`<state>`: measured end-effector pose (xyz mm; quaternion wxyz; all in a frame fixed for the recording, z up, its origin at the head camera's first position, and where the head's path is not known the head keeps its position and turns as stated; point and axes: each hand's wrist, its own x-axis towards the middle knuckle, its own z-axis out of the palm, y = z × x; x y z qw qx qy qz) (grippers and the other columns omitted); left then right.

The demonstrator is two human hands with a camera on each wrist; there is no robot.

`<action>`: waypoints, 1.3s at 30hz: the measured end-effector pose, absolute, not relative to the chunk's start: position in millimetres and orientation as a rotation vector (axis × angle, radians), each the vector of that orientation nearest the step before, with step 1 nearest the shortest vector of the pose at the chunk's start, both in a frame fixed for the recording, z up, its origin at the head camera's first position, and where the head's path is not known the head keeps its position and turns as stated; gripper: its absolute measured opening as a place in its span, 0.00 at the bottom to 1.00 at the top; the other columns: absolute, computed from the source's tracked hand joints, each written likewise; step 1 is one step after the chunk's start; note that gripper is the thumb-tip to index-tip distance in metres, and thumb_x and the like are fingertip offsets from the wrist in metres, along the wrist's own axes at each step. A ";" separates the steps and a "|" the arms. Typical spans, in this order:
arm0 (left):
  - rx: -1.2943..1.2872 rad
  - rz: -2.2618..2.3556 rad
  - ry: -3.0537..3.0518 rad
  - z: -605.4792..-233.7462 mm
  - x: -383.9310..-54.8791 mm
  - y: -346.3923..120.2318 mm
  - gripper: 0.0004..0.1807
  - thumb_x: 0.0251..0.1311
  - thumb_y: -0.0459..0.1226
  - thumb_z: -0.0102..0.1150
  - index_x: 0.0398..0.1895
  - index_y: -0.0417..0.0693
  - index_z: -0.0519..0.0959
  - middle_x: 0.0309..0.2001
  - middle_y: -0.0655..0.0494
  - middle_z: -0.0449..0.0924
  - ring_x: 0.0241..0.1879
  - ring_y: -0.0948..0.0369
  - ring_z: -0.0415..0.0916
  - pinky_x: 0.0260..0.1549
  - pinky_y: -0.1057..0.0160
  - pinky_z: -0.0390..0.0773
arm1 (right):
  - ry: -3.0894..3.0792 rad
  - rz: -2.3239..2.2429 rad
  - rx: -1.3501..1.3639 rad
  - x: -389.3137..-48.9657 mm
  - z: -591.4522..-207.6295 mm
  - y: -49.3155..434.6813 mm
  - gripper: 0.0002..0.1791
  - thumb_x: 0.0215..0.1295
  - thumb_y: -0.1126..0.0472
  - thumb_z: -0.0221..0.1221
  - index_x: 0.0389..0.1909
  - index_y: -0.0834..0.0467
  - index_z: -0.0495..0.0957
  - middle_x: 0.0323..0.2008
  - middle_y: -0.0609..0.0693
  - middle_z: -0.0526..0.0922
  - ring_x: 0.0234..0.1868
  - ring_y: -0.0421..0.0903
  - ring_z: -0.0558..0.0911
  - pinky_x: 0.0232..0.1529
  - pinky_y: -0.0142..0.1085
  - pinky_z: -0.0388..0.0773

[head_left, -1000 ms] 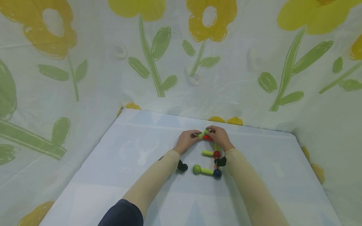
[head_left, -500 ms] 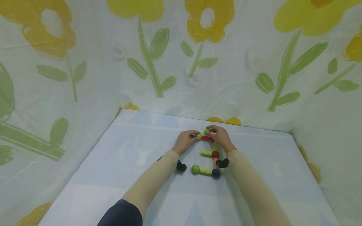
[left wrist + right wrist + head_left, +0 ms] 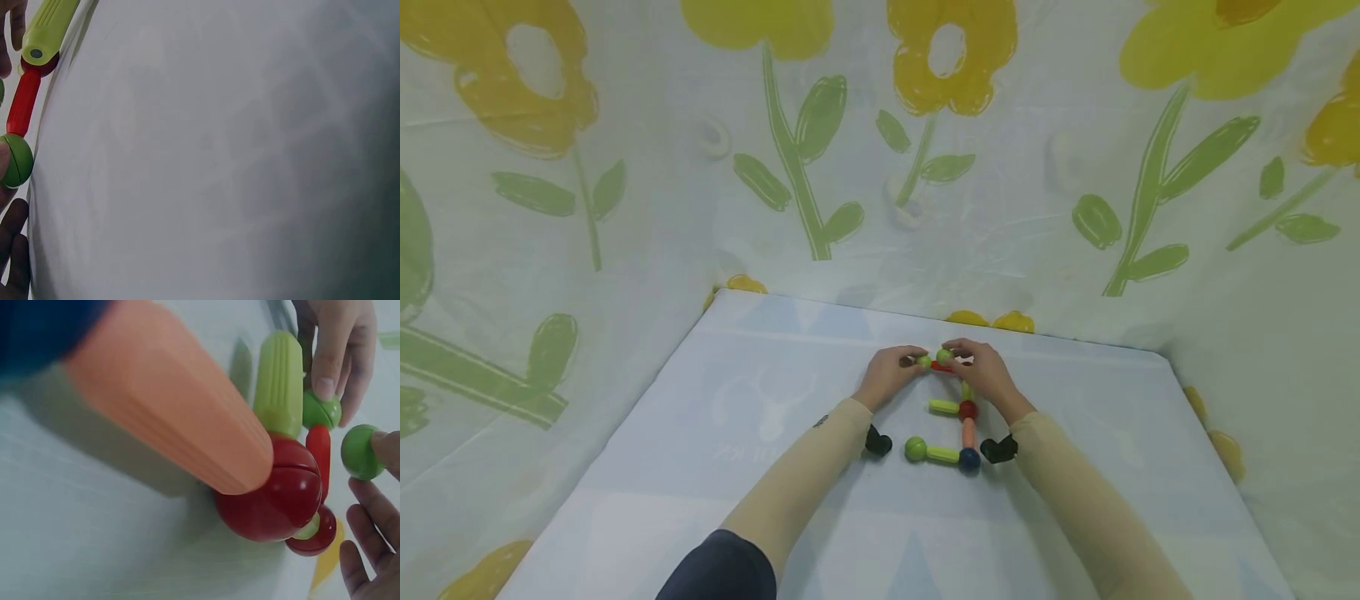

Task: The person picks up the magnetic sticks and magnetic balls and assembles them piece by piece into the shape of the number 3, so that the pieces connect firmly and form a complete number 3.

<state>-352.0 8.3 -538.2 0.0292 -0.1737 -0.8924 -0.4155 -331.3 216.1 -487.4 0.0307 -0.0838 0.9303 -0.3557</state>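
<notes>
My left hand (image 3: 887,375) pinches a green ball (image 3: 322,411) at the left end of a red rod (image 3: 319,456). The rod's other end meets a red ball (image 3: 315,534). Between thumb and fingers, my right hand (image 3: 988,375) holds a second green ball (image 3: 360,453), apart from the rod in the right wrist view. Towards me the built shape goes on: a nearer red ball (image 3: 968,410) with a yellow-green rod (image 3: 943,407) pointing left, an orange rod (image 3: 968,433), a blue ball (image 3: 969,460), another yellow-green rod (image 3: 942,454) and a green ball (image 3: 915,448).
The pieces lie on a pale table (image 3: 737,475) with a faint printed pattern. A curtain (image 3: 1000,208) with yellow flowers hangs behind and at both sides. A dark wrist camera (image 3: 1000,450) sits at the right cuff, close to the shape; another wrist camera (image 3: 878,442) hangs below the left cuff.
My right hand has brought its green ball slightly lower, towards the red rod, and its wrist has swung right, uncovering the orange rod. The left hand keeps its grip. The head view has shifted slightly.
</notes>
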 end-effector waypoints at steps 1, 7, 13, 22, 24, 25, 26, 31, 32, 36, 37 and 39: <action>-0.535 -1.279 -2.754 -538.1 -351.9 8.1 0.18 0.65 0.45 0.68 0.57 0.58 0.85 0.54 0.62 0.85 0.53 0.61 0.81 0.59 0.58 0.75 | 2.860 -1.104 -0.268 -329.1 -487.2 215.8 0.19 0.71 0.53 0.64 0.61 0.51 0.80 0.57 0.56 0.83 0.58 0.57 0.80 0.58 0.51 0.78; -0.541 -1.272 -2.759 -537.3 -351.4 6.3 0.18 0.65 0.44 0.68 0.57 0.57 0.85 0.54 0.61 0.85 0.53 0.60 0.81 0.58 0.59 0.75 | 2.848 -1.083 -0.332 -317.0 -488.7 213.0 0.18 0.72 0.54 0.63 0.60 0.50 0.81 0.54 0.54 0.85 0.55 0.54 0.81 0.58 0.51 0.77; -0.541 -1.286 -2.772 -536.1 -351.1 5.2 0.18 0.66 0.44 0.67 0.58 0.57 0.84 0.55 0.61 0.85 0.55 0.60 0.80 0.59 0.59 0.74 | 2.785 -1.115 -0.388 -310.0 -492.6 209.5 0.18 0.70 0.53 0.65 0.59 0.49 0.82 0.55 0.50 0.85 0.57 0.52 0.81 0.59 0.53 0.75; -0.529 -1.298 -2.786 -532.1 -349.8 4.9 0.18 0.67 0.44 0.67 0.59 0.57 0.84 0.55 0.60 0.85 0.56 0.60 0.80 0.59 0.58 0.74 | 2.767 -1.043 -0.557 -307.7 -499.0 201.9 0.18 0.69 0.53 0.66 0.58 0.50 0.83 0.51 0.46 0.86 0.55 0.50 0.81 0.57 0.52 0.76; -0.528 -1.297 -2.787 -531.8 -349.1 5.2 0.18 0.67 0.43 0.67 0.59 0.57 0.84 0.55 0.59 0.85 0.55 0.59 0.80 0.58 0.58 0.75 | 2.760 -1.041 -0.579 -306.2 -499.7 200.1 0.18 0.69 0.53 0.66 0.57 0.50 0.83 0.50 0.45 0.86 0.55 0.49 0.81 0.56 0.51 0.76; -0.528 -1.297 -2.788 -531.8 -348.7 5.4 0.18 0.66 0.43 0.67 0.59 0.57 0.83 0.55 0.59 0.85 0.55 0.59 0.80 0.58 0.58 0.75 | 2.756 -1.042 -0.587 -305.8 -500.5 199.5 0.17 0.69 0.53 0.66 0.57 0.50 0.84 0.50 0.44 0.86 0.54 0.48 0.81 0.56 0.50 0.77; -0.526 -1.299 -2.791 -531.9 -348.6 5.6 0.18 0.67 0.43 0.67 0.59 0.57 0.83 0.55 0.59 0.85 0.54 0.59 0.80 0.58 0.58 0.75 | 2.751 -1.045 -0.590 -305.0 -500.6 199.0 0.17 0.68 0.54 0.67 0.57 0.50 0.84 0.50 0.44 0.86 0.54 0.48 0.81 0.56 0.50 0.77; -0.501 -1.319 -2.802 -531.9 -347.4 7.1 0.18 0.67 0.44 0.66 0.60 0.58 0.83 0.55 0.60 0.84 0.54 0.60 0.80 0.58 0.58 0.75 | 2.723 -1.042 -0.580 -302.8 -502.4 198.4 0.17 0.68 0.54 0.67 0.57 0.49 0.84 0.50 0.42 0.85 0.54 0.47 0.81 0.57 0.49 0.77; -0.496 -1.325 -2.801 -531.9 -347.4 7.5 0.18 0.67 0.45 0.66 0.59 0.58 0.83 0.55 0.60 0.84 0.55 0.60 0.80 0.58 0.57 0.75 | 2.718 -1.038 -0.577 -302.2 -502.4 198.3 0.17 0.68 0.54 0.67 0.57 0.49 0.84 0.50 0.42 0.85 0.54 0.47 0.80 0.57 0.49 0.77; -0.486 -1.335 -2.805 -531.3 -347.2 8.0 0.18 0.67 0.45 0.66 0.59 0.59 0.84 0.55 0.60 0.84 0.56 0.60 0.79 0.59 0.57 0.75 | 2.697 -1.029 -0.572 -300.0 -502.4 197.6 0.18 0.68 0.54 0.67 0.58 0.48 0.84 0.51 0.42 0.85 0.55 0.47 0.80 0.58 0.49 0.76; -0.487 -1.338 -2.805 -531.2 -347.0 8.0 0.18 0.67 0.45 0.66 0.59 0.59 0.84 0.55 0.60 0.85 0.55 0.60 0.79 0.58 0.57 0.75 | 2.690 -1.032 -0.572 -299.2 -502.0 197.2 0.18 0.68 0.54 0.67 0.58 0.48 0.84 0.51 0.42 0.85 0.55 0.47 0.80 0.58 0.49 0.76; -0.491 -1.337 -2.806 -531.5 -347.0 7.8 0.18 0.67 0.44 0.66 0.59 0.59 0.84 0.55 0.60 0.85 0.54 0.60 0.80 0.57 0.57 0.76 | 2.677 -1.043 -0.581 -298.2 -501.7 197.1 0.18 0.68 0.55 0.67 0.58 0.49 0.84 0.51 0.42 0.85 0.55 0.47 0.80 0.58 0.49 0.77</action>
